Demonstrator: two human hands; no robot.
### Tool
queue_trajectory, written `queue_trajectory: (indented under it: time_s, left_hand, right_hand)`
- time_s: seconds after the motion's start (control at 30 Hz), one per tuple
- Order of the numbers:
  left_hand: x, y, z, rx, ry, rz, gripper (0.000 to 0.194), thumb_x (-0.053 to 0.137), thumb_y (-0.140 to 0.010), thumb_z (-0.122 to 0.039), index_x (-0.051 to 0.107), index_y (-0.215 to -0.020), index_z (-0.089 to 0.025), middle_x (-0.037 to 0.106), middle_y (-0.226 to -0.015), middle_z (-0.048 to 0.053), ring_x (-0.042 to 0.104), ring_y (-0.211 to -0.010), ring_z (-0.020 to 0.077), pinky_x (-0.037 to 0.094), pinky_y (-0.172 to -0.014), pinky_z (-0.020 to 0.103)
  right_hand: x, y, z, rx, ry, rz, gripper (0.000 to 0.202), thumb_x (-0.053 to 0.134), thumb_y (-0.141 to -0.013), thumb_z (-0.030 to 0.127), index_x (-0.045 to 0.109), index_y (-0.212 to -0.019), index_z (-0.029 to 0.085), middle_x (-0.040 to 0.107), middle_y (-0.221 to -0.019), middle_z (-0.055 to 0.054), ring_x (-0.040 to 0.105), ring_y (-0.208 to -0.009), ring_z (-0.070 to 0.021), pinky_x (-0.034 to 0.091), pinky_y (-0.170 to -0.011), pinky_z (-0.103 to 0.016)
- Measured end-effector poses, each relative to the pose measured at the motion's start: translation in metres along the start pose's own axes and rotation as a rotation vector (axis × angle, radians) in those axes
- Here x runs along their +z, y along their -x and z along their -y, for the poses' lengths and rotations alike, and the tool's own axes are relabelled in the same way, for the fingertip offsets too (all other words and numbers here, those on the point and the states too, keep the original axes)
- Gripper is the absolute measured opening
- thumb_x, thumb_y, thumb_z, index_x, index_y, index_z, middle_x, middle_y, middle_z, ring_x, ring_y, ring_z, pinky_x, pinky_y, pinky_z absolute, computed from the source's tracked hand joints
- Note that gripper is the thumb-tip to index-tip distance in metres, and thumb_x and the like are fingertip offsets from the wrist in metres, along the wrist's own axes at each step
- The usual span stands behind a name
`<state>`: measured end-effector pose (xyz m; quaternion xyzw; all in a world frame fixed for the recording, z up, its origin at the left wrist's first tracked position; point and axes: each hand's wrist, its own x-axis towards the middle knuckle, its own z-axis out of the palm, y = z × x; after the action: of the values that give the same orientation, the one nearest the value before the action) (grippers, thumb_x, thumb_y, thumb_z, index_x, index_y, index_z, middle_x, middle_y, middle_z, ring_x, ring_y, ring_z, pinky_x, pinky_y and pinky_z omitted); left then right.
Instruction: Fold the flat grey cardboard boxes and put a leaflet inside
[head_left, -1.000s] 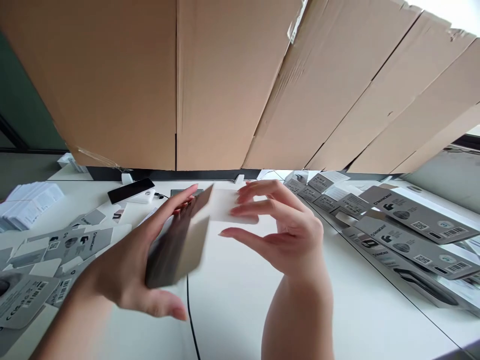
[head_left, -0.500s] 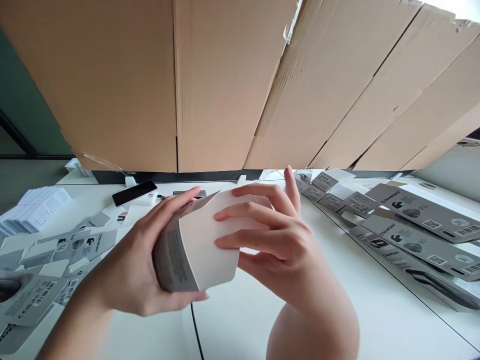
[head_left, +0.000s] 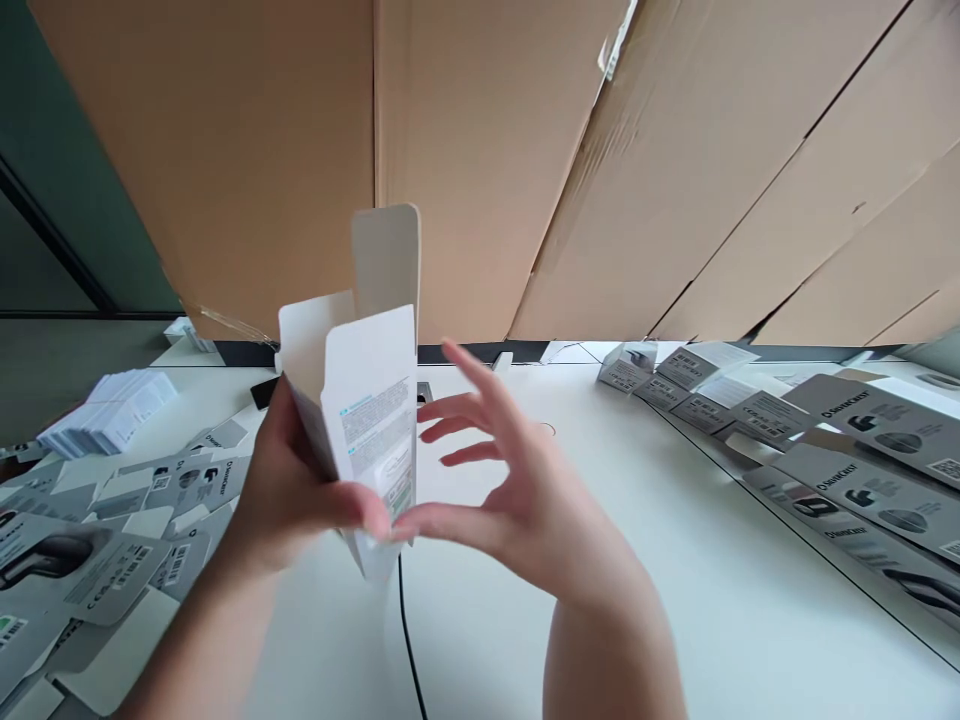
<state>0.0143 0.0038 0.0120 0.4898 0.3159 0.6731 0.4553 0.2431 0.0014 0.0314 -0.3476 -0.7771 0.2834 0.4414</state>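
Fingers of the left hand [head_left: 289, 500] hold an open-ended white carton [head_left: 375, 420] firmly, the thumb pressed across its printed side, while those of the right hand [head_left: 517, 480] are spread wide beside it, thumb tip close to the left thumb at the carton's lower part; whether that tip presses on the card cannot be told. The carton is held upright and slightly tilted above the middle of a white worktop [head_left: 480, 640], its flaps raised, one tall flap [head_left: 386, 255] standing highest. Printed gray packaging [head_left: 120, 570] lies in an overlapping spread at left, near a bundle of white papers [head_left: 112, 410]. Long printed boxes [head_left: 877, 500] and smaller boxes [head_left: 697, 395] line the right. Black cable [head_left: 409, 650] runs below the carton; large brown cardboard [head_left: 465, 160] rises behind.
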Motion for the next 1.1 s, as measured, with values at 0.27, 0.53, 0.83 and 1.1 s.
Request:
queue_trajectory:
  time_s: [0.27,0.53,0.83,1.1]
  left_hand:
    - [0.006,-0.003,0.014,0.051,0.041,-0.222,0.078,0.123,-0.062,-0.05,0.08,-0.123,-0.03,0.092,-0.114,0.005,0.091,-0.104,0.0343,0.081,-0.081,0.041]
    - [0.01,-0.004,0.012,-0.177,0.07,-0.019,0.052,0.115,-0.076,-0.038,0.09,-0.118,-0.022,0.093,-0.122,0.014,0.09,-0.117,0.0432,0.082,-0.095,0.051]
    - [-0.018,-0.031,-0.004,-0.329,0.482,-0.523,0.035,0.092,-0.104,-0.056,0.086,-0.126,-0.028,0.093,-0.116,0.005,0.088,-0.127,0.0366,0.079,-0.103,0.044]
    - [-0.035,-0.031,-0.002,-0.192,0.376,-0.569,0.049,0.094,-0.098,-0.067,0.081,-0.132,-0.034,0.087,-0.147,0.006,0.073,-0.156,0.0354,0.078,-0.101,0.037]
  right_hand:
    - [0.02,-0.014,0.008,0.219,-0.035,0.14,0.062,0.105,-0.09,0.043,0.068,-0.138,0.031,0.088,-0.113,-0.002,0.08,-0.093,-0.0261,0.067,-0.075,-0.04]
    - [0.016,-0.021,-0.004,0.236,-0.155,0.094,0.052,0.105,-0.087,0.047,0.071,-0.121,0.027,0.082,-0.099,0.0,0.075,-0.08,-0.0202,0.057,-0.061,-0.033]
    - [-0.01,-0.012,-0.021,-0.015,-0.144,-0.126,0.077,0.097,-0.097,0.069,0.071,-0.162,0.036,0.086,-0.141,-0.01,0.085,-0.127,-0.0305,0.076,-0.109,-0.051]
    - [-0.009,-0.013,-0.014,-0.086,-0.116,-0.055,0.052,0.091,-0.107,0.058,0.078,-0.151,0.033,0.089,-0.126,-0.007,0.088,-0.107,-0.0241,0.079,-0.101,-0.045]
